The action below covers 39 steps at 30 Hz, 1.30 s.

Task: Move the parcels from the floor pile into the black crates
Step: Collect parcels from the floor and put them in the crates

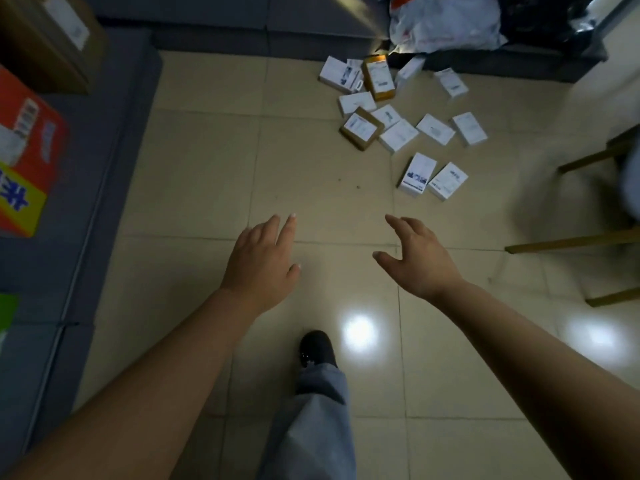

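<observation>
Several small parcels lie scattered on the tiled floor ahead and to the right: white boxes [398,135] and a few brown cardboard ones [362,128]. The nearest pair of white boxes [417,174] lies a little beyond my right hand. My left hand [265,261] and my right hand [415,258] are both stretched forward over bare floor, fingers relaxed and spread, holding nothing. No black crate is in view.
A grey sofa [86,209] runs along the left with a red and yellow carton [24,161] and a brown carton [52,32] on it. White plastic bags [446,22] sit at the back right. Wooden chair legs [571,242] stand at the right. My shoe [317,348] steps forward.
</observation>
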Each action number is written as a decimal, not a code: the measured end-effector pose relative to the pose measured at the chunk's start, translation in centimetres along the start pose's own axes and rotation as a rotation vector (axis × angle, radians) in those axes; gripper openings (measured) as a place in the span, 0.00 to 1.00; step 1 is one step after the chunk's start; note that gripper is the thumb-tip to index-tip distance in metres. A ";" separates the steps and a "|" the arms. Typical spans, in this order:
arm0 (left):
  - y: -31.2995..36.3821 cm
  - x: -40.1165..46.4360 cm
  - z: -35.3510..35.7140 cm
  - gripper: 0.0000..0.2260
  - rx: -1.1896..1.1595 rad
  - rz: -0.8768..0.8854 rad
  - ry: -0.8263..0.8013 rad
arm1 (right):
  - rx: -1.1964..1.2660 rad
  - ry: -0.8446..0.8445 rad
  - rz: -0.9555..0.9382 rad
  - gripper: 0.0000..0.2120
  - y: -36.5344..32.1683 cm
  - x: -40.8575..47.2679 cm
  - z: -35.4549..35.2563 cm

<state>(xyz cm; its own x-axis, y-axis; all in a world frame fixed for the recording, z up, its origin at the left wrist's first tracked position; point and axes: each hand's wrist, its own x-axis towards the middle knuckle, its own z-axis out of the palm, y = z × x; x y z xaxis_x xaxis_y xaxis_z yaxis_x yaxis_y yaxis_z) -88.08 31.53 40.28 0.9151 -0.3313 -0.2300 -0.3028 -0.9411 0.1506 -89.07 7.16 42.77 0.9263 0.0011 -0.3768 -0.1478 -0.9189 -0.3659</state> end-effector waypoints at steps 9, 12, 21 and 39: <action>0.6 15.1 -1.8 0.37 -0.040 -0.016 -0.068 | 0.041 -0.036 0.107 0.34 4.3 13.7 -4.4; 0.7 20.1 -3.4 0.38 -0.030 0.005 -0.080 | 0.061 -0.007 0.127 0.34 5.0 17.6 -6.7; 0.8 35.9 -8.1 0.37 0.011 0.062 -0.057 | 0.083 0.027 0.127 0.34 7.1 30.7 -13.6; -2.5 69.1 -10.5 0.37 0.051 0.014 -0.189 | 0.010 -0.146 0.170 0.36 12.1 61.5 -20.1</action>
<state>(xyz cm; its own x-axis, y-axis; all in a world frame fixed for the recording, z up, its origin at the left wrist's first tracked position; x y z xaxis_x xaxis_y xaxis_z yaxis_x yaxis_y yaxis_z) -21.32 11.73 34.07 0.8458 -0.3467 -0.4054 -0.3327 -0.9369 0.1072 -26.86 -11.81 32.31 0.8279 -0.0953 -0.5527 -0.3014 -0.9067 -0.2952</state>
